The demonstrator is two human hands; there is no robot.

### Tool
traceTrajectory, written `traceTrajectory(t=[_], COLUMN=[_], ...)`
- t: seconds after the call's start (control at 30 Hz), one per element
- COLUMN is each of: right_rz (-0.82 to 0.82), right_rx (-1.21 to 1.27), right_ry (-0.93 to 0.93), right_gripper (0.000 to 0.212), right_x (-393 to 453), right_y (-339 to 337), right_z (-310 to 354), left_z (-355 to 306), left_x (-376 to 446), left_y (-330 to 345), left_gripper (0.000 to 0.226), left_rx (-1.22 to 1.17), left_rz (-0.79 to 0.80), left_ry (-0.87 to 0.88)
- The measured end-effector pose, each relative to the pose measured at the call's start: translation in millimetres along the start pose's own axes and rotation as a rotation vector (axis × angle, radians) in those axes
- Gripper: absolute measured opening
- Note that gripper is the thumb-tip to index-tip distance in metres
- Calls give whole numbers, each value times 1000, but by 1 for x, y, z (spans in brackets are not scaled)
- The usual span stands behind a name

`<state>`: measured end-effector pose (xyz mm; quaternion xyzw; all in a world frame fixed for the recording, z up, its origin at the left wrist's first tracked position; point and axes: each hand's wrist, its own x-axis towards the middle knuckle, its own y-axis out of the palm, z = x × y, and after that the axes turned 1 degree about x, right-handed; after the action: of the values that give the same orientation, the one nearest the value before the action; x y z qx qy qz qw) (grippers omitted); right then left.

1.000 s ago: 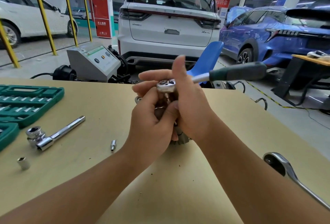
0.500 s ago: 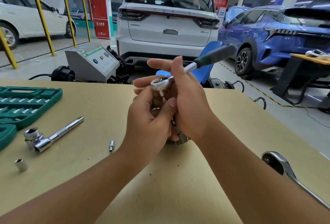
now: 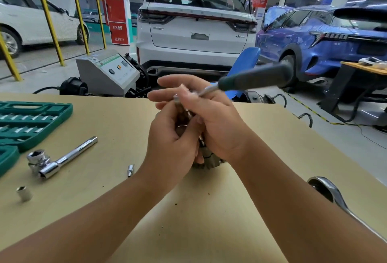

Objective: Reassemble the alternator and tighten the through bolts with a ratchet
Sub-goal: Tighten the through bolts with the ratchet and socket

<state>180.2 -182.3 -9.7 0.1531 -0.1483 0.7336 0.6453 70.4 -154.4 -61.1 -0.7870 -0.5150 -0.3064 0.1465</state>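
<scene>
1. Mid-table, both hands close around the alternator (image 3: 209,161) — its ribbed metal barely showing beneath them.
2. The left hand (image 3: 173,137) curls round the housing; the right hand (image 3: 217,122) wraps the ratchet (image 3: 253,79) head, rubbery dark handle angled outward.
3. Bare tan tabletop (image 3: 199,221) nearer the viewer; chrome T-bar (image 3: 60,160) at left.

Both hands meet over the middle of the tan counter (image 3: 209,221), covering most of the alternator (image 3: 211,161), which stands on it. The left hand (image 3: 173,143) curls round the alternator's near side. The right hand (image 3: 217,124) wraps the ratchet (image 3: 251,79) near its head, the dark handle pointing up and right. To the left lie a chrome bar with a socket (image 3: 56,161), a loose socket (image 3: 24,193), a small bit (image 3: 130,170) and a green tool case (image 3: 31,122). Another chrome wrench (image 3: 335,195) lies at the right.
</scene>
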Motion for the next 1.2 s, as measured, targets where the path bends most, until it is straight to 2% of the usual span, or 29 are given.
traceTrajectory(t=[0.07,0.13,0.2,0.3,0.4,0.5,0.63,0.77,0.87,0.97,1.07,1.2], right_rz=[-66,-113,-100,27,198,127,29,34,73,62,51,22], right_rx=[92,221,319,276,149,188,397,471,406,214,97,86], right_ry=[49,97,74,-10,-3,-6,81,54,41,39,27,19], right_gripper=[41,49,46,37,31,30,46,47,31,25,22,25], right_x=[3,6,6,3,4,4,8,9,7,7,5,2], right_y=[0,-3,-5,-10,-12,-14,-11,-11,-16,-24,-27,-27], right_z=[0,1,2,3,5,4,4,6,11,20,25,22], left_z=[-1,-2,-4,-5,-5,-3,-1,-3,-4,-4,-4,-7], left_x=[-1,-1,-1,0,-1,-2,-1,4,6,7,8,8], left_y=[1,2,2,-1,-2,0,-1,-4,-5,-5,-8,-13], left_gripper=[14,25,29,21,20,17,20,19,20,16,11,15], left_rx=[-42,-73,-77,-43,20,7,-70,-120,-159,-152,-121,-136], left_rz=[-6,0,9,-22,-26,-32,9,33,59,93,135,201], left_ry=[-7,-4,0,8,35,10,-4,-14,-6,-1,-5,-59])
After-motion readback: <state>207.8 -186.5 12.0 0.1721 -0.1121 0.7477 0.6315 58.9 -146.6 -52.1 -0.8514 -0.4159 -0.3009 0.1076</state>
